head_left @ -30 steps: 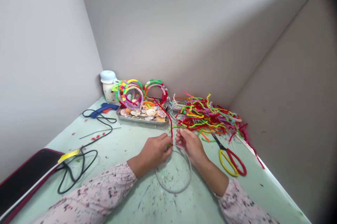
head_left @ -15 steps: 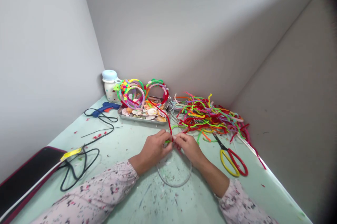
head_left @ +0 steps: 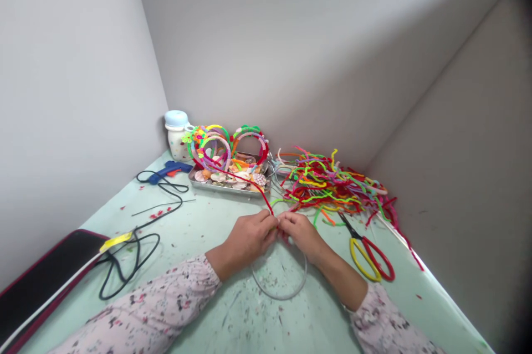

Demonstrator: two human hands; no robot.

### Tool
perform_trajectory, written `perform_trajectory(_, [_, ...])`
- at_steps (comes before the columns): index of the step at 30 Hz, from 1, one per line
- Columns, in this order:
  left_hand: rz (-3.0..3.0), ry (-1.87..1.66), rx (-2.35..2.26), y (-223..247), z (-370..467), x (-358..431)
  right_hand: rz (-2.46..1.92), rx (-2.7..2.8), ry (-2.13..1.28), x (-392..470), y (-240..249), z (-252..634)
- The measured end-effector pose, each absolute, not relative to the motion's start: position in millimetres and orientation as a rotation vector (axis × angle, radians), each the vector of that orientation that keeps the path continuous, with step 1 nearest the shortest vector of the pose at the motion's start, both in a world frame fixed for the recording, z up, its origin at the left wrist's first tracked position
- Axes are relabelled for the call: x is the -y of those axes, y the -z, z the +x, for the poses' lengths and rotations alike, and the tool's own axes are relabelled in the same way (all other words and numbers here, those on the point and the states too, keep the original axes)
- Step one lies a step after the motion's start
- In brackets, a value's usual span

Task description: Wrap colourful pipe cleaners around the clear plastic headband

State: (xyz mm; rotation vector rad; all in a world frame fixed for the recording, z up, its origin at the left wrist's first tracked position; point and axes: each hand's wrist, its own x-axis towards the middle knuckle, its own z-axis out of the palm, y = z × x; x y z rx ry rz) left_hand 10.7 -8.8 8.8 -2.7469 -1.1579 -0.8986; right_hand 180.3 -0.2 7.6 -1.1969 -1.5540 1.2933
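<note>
Pale green tabletop point(head_left: 187, 237) spans the lower frame, where, just below centre, your left hand point(head_left: 250, 236) and right hand point(head_left: 305, 235) meet, pinching the red pipe cleaner point(head_left: 263, 194) at the grey hoop's point(head_left: 279, 298) hidden top.

Centre: one left hand point(head_left: 251, 236), one right hand point(head_left: 302, 236), one grey hoop point(head_left: 279, 298), one red stem point(head_left: 263, 194) showed! | Right: one pair of scissors point(head_left: 365, 241), fuzzy stems point(head_left: 326, 182) lay past counting | Left of centre: there sat one tray point(head_left: 226, 191), one glue gun point(head_left: 168, 170), one jar point(head_left: 178, 146)

Craft workspace: glue gun point(head_left: 169, 170), scissors point(head_left: 355, 234), heaped pipe cleaners point(head_left: 328, 183), paint-flecked table point(head_left: 286, 327).
</note>
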Motion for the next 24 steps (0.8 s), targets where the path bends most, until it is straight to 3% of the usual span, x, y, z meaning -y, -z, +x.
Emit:
perform_trajectory(11, [-2.794,0.947,1.172,-14,10,12,-1.179,1.370,-1.481,2,-13,178])
perform_trajectory(18, [-2.841,1.319,1.444,-11,11,9,-1.065,1.322,-1.569,1,-9,181])
perform_trajectory(24, [-2.872,1.685,1.629,-19,10,8,-1.146,1.373,-1.357,1,-23,184])
